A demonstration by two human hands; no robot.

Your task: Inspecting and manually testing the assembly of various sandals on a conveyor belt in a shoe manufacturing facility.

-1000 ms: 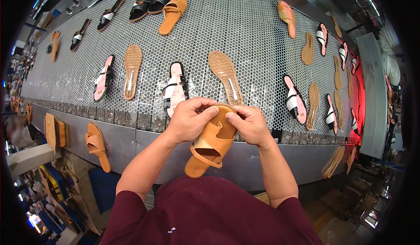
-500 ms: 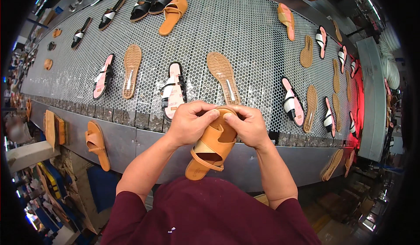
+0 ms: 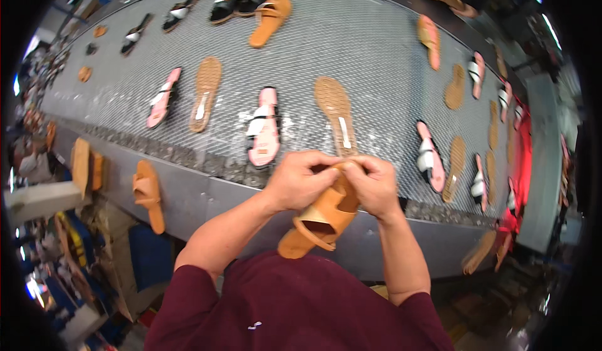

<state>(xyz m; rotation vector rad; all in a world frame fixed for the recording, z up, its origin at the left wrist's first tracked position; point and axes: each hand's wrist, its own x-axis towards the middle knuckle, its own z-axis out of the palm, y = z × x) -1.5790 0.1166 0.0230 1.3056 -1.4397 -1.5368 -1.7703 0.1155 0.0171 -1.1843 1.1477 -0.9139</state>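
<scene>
A tan slide sandal [image 3: 321, 220] with a cut-out strap hangs between my hands, one end toward my shirt. My left hand [image 3: 302, 181] is closed on the upper end, its thumb pressing there. From the other side, my right hand [image 3: 374, 185] pinches the same end, thumb close to the left one. The fingers hide the sandal's upper tip. Just beyond them on the mesh conveyor [image 3: 295, 43] lies a brown outsole [image 3: 334, 103], its near end by my fingertips. To its left rests a sandal with pink insole and white strap [image 3: 264, 134].
Another brown outsole [image 3: 205, 94] and a pink-insole sandal [image 3: 164, 98] lie further left. Black-and-white sandals [image 3: 182, 12] and a tan sandal [image 3: 271, 20] sit at the far side. A tan slide [image 3: 147, 194] rests on the metal ledge. Another person's hand [image 3: 461, 5] shows at upper right.
The whole view has tilted and shifted, so the conveyor and its sandals appear further right and blurred. Both hands keep the same hold on the tan slide sandal.
</scene>
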